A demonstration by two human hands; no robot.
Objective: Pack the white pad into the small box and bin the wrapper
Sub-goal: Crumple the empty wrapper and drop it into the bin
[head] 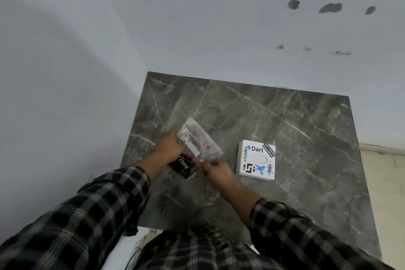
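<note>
My left hand grips the left side of a clear plastic wrapper with a white label and red marks, held just above the grey marble table. The white pad inside it cannot be made out clearly. My right hand pinches the wrapper's near edge. A small white box covered in stickers, with an oval opening on top, lies flat on the table to the right of my hands, apart from them.
A dark brown Dove packet lies on the table under my hands, partly hidden by them. Pale walls close off the table at the back and left. The floor shows past the table's right edge.
</note>
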